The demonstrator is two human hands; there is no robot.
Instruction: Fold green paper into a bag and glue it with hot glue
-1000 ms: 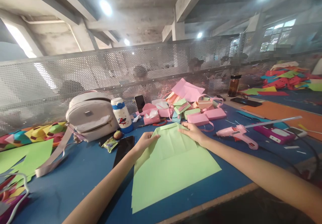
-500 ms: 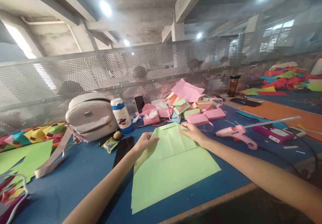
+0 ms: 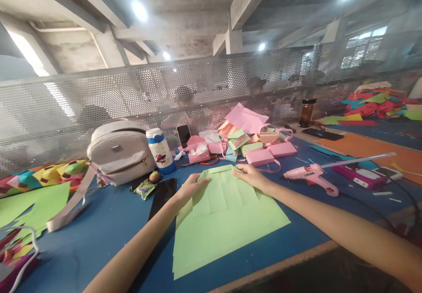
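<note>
A creased piece of light green paper lies over larger light green sheets on the blue tabletop. Its far edge has a narrow folded strip. My left hand pinches the left far corner, thumb on top and fingers tucked behind. At the right far corner my right hand grips the same piece, its fingertips partly hidden by the paper. Vertical crease lines run down the piece between my hands.
Pink and green paper boxes are heaped behind my hands. To the right lies a pink glue gun with its cord. A black phone, a white bottle and a pale backpack stand or lie to the left.
The creased piece has shifted slightly left and toward me and now lies flatter over the sheets. Both hands keep hold of its far corners, the right a little lower.
</note>
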